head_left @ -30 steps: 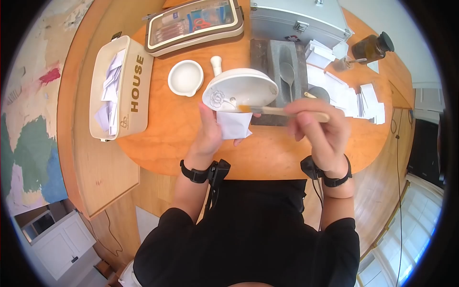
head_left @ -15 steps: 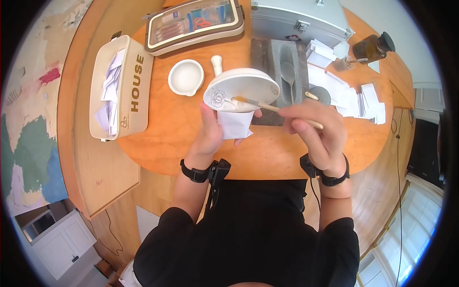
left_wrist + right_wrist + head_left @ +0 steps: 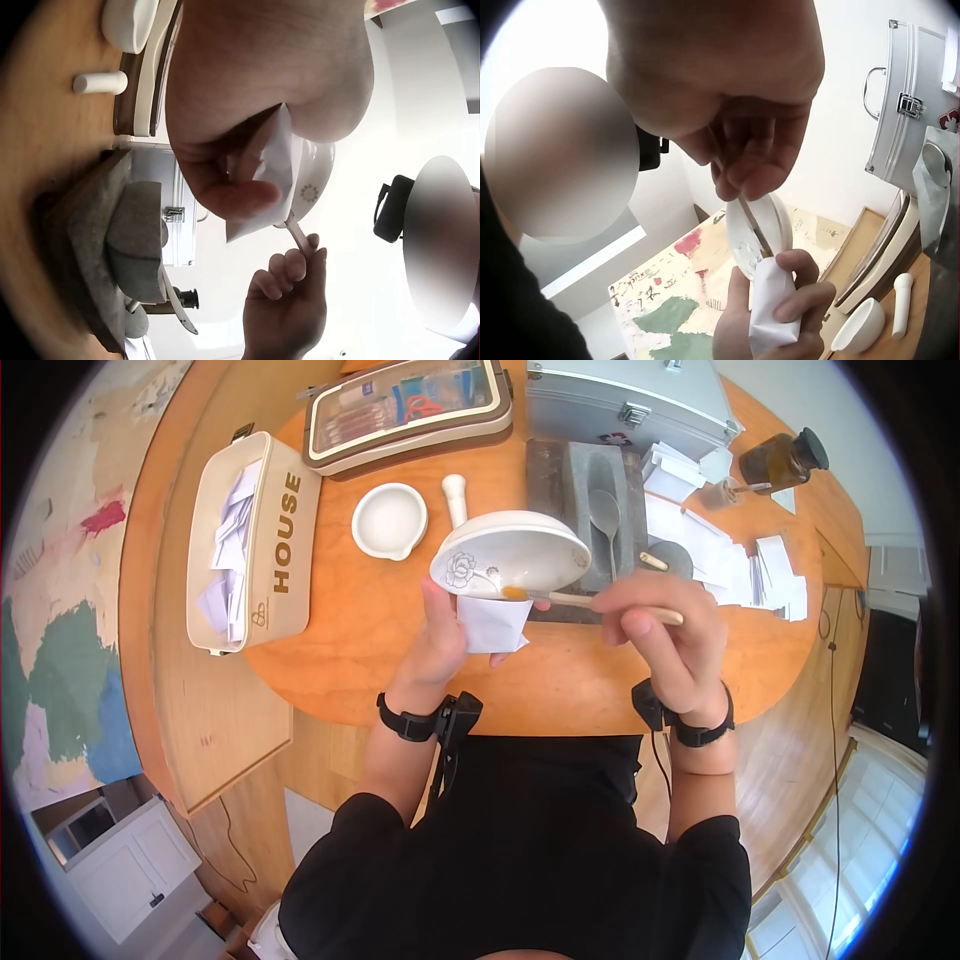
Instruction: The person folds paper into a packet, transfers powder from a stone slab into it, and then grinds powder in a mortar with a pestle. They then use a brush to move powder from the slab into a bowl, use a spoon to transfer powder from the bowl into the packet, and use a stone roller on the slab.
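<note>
My left hand grips a folded white paper pouch, its thumb and fingers around the sides. Right above the pouch's mouth, a white bowl with a grey flower print is tilted so its lower rim meets the paper. My right hand pinches a thin brush by its pale wooden handle. The tan bristles lie at the bowl's lower rim, close over the pouch opening. In the right wrist view, the brush tip points down at the top of the pouch. The pouch's inside is hidden.
A white mortar and pestle stand behind left. Behind the bowl, a grey stone block carries a spoon. A cream bin with papers is left; white papers, a dark jar and a metal case are right.
The brush tip went leftward into the bowl, then came back down and right to the lower rim. The bowl shifted slightly right and down. The left hand keeps its hold on the pouch.
</note>
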{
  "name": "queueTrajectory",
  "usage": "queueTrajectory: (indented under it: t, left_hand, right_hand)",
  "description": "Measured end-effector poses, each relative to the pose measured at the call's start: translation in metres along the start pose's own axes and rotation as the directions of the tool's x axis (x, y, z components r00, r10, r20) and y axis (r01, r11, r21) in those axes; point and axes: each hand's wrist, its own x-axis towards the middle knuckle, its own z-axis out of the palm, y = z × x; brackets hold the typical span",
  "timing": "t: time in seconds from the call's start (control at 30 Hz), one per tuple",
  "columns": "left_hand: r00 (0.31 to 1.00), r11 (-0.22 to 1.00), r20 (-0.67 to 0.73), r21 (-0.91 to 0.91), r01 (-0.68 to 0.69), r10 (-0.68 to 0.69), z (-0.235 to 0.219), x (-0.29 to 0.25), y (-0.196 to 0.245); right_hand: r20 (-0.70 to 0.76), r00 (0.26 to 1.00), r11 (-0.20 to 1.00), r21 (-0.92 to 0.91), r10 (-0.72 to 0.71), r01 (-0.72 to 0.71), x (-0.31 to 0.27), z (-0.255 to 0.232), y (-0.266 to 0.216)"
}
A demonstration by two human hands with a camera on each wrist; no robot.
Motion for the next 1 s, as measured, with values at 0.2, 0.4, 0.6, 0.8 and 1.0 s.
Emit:
queueTrajectory:
  t: [0.2, 0.4, 0.6, 0.8, 1.0]
  left_hand:
    - [1.0, 1.0, -0.026, -0.018, 0.013, -0.013, -0.001, -0.002, 0.0]
    - [0.992, 0.993, -0.09, -0.09, 0.082, -0.09, -0.014, -0.016, 0.003]
    - [0.936, 0.991, -0.347, -0.136, 0.016, -0.063, -0.058, -0.055, 0.003]
    - [0.895, 0.988, -0.445, -0.151, -0.027, -0.044, -0.085, -0.085, 0.008]
    - [0.904, 0.986, -0.424, -0.163, -0.024, -0.048, -0.087, -0.091, 0.009]
  right_hand:
    - [-0.035, 0.999, 1.0, -0.005, -0.026, 0.026, -0.004, 0.007, 0.001]
    - [-0.155, 0.971, 0.983, -0.007, -0.183, 0.184, -0.017, 0.021, 0.006]
    - [-0.167, 0.976, 0.99, -0.065, -0.138, 0.129, -0.049, 0.066, 0.029]
    - [0.115, 0.959, 0.966, -0.006, 0.257, -0.258, -0.026, 0.125, 0.065]
    - [-0.056, 0.965, 0.965, -0.042, 0.257, -0.26, 0.001, 0.147, 0.081]
